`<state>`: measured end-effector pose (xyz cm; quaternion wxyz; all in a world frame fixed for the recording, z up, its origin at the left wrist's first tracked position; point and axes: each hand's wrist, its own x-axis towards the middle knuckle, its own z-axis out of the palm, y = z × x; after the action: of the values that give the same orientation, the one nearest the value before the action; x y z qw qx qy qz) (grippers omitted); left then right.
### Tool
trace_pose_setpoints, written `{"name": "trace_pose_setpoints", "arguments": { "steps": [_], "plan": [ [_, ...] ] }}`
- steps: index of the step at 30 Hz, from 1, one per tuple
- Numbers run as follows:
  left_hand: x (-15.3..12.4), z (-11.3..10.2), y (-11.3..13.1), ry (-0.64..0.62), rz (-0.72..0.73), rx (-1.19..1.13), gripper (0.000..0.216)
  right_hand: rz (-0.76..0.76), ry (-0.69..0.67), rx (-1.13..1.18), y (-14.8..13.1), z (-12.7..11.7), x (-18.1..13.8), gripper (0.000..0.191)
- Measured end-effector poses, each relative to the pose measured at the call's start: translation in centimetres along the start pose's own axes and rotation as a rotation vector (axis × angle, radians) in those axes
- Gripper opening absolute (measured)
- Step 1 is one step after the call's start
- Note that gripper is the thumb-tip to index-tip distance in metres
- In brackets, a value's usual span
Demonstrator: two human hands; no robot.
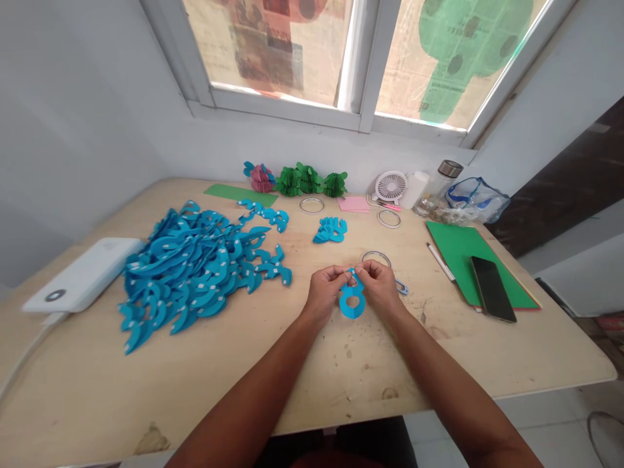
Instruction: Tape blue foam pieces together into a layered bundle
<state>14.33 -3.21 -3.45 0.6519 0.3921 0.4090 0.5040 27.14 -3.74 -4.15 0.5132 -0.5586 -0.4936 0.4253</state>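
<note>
Both hands meet over the front middle of the table, pinching the top of a blue paper cutout with ring-shaped holes. My left hand grips its upper left edge, and my right hand its upper right edge. A small white square shows on the paper between the fingertips. The lower ring of the cutout hangs down toward me. Just beyond the hands lies a small bunch of blue paper cutouts. To the left spreads a big heap of blue paper pieces dotted with white squares.
Tape rolls lie around the table, one right behind my right hand. A white power bank with a cable sits at left. At right are a phone, green sheets and a pen. Paper figures and a fan line the wall.
</note>
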Motion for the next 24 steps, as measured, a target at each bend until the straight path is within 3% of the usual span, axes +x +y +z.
{"name": "trace_pose_setpoints", "arguments": {
  "steps": [4,7,16,24],
  "plan": [
    [-0.16,0.13,0.17,0.006,-0.005,0.009,0.014,-0.156,0.067,-0.272,-0.70,-0.03,-0.26,0.015],
    [-0.23,0.18,0.29,0.025,-0.009,0.011,0.014,-0.222,0.086,-0.354,-0.90,-0.02,-0.37,0.014],
    [-0.09,0.07,0.35,0.028,-0.012,0.000,0.013,-0.117,-0.077,-0.061,-0.09,-0.28,0.18,0.034],
    [-0.14,0.14,0.34,0.031,-0.015,-0.006,0.012,-0.049,-0.050,-0.068,-0.45,-0.36,0.07,0.021]
  ]
}}
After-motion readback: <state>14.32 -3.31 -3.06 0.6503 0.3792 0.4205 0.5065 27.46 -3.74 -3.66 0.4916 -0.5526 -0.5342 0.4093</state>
